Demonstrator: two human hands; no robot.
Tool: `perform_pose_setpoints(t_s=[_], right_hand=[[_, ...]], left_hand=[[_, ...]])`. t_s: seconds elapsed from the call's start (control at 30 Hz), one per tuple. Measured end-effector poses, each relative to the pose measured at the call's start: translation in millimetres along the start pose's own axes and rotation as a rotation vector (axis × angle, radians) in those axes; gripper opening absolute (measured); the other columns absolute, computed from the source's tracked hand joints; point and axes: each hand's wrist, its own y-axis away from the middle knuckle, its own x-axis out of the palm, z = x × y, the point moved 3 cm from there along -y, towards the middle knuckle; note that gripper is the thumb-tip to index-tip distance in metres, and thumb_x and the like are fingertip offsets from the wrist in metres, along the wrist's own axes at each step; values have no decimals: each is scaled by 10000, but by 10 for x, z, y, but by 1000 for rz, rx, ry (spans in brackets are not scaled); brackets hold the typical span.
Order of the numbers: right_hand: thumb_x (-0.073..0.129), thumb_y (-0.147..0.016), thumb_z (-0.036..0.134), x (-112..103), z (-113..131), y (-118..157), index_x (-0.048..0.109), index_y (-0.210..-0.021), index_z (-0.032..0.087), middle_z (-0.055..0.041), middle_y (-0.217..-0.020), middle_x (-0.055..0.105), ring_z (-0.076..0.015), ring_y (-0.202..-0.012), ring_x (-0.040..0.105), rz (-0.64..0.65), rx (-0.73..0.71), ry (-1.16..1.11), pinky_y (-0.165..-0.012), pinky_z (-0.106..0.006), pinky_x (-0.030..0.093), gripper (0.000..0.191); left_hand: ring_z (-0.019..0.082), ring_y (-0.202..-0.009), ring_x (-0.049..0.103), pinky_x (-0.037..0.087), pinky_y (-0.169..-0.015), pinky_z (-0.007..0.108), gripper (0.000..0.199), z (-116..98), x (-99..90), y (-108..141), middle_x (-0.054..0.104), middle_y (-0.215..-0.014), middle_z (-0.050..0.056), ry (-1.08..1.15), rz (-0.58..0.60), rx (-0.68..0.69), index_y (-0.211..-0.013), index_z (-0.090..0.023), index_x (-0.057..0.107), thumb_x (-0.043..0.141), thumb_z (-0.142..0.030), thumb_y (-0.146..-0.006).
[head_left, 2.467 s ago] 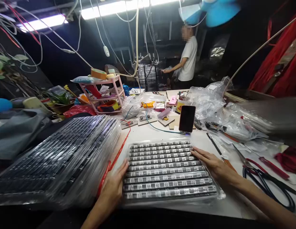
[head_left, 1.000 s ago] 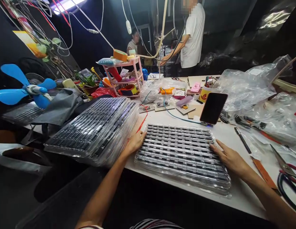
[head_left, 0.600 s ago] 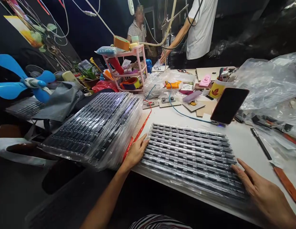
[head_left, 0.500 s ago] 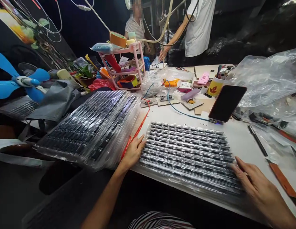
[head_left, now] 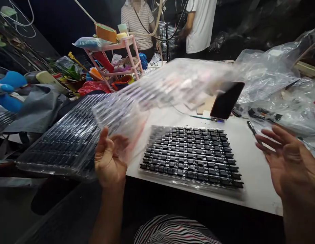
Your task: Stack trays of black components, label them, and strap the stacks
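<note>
My left hand (head_left: 110, 162) grips the near-left edge of a clear ribbed plastic tray cover (head_left: 157, 81), raised and tilted over the table and smeared by motion. Below it lies a clear plastic tray filled with rows of black circuit-board strips (head_left: 189, 156), now uncovered. To the right of those strips, my right hand (head_left: 289, 152) is held up in the air with fingers spread and holds nothing. Left of my left hand sits a stack of filled plastic trays (head_left: 61, 142), under clear plastic.
A phone (head_left: 227, 100) leans upright behind the strips, a cable at its foot. A black pen-like tool (head_left: 252, 128) lies near my right hand. Crumpled clear bags (head_left: 269, 74) heap at the right. A pink rack (head_left: 132, 56) and a blue fan (head_left: 10, 89) stand left. Two people stand behind.
The clear cover has come off the strips and swung up to the left in my left hand. My right hand has let go and lifted. The head view has shifted slightly.
</note>
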Motion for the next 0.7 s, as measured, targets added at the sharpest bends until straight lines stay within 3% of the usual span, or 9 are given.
perform_pose_setpoints(t_s=[0.13,0.23,0.37,0.57,0.63,0.7], right_hand=[[454,-873,534,-9,-351,-28,550,-1243,210,-97,-1214,582,-248,-1069,580,-18,58,202,-975,-470,431,501],[472,-861,549,-13,-607,54,572,-1217,232,-70,-1177,607,-247,-1070,580,22,120,287,-989,-478,420,487],[477,-821,609,-41,-726,119,605,-1168,223,-63,-1073,648,-253,-1021,600,29,185,359,-985,-479,429,534],[458,-762,674,-14,-644,141,619,-1142,254,-62,-1041,660,-283,-1046,587,86,269,488,-1040,-477,377,588],[448,-747,678,-4,-627,142,617,-1146,268,-73,-1043,661,-304,-1080,565,91,282,546,-1060,-495,344,596],[436,-733,678,1,-629,143,619,-1147,274,-92,-1033,663,-329,-1104,545,90,304,610,-1070,-521,313,607]], left_hand=[[189,-1221,497,423,-1030,360,365,-57,94,0,564,-1263,-11,50,35,78,-1172,-322,592,532,-177,-842],[230,-1338,351,353,-1086,416,434,-46,149,-6,372,-1457,-20,65,68,100,-1225,-326,552,513,-142,-833],[247,-1367,295,322,-1103,426,456,-7,178,-34,279,-1506,-52,58,85,102,-1233,-348,549,491,-141,-832],[232,-1353,319,293,-1106,434,383,92,90,143,455,-1402,-10,54,127,-16,-1168,-328,607,542,-186,-817],[232,-1253,445,350,-1062,410,219,96,104,315,568,-1262,35,-7,271,-150,-1007,-270,688,542,-241,-847],[221,-1059,571,439,-959,372,245,14,178,535,635,-1053,76,-36,561,-243,-871,-222,721,519,-360,-876]])
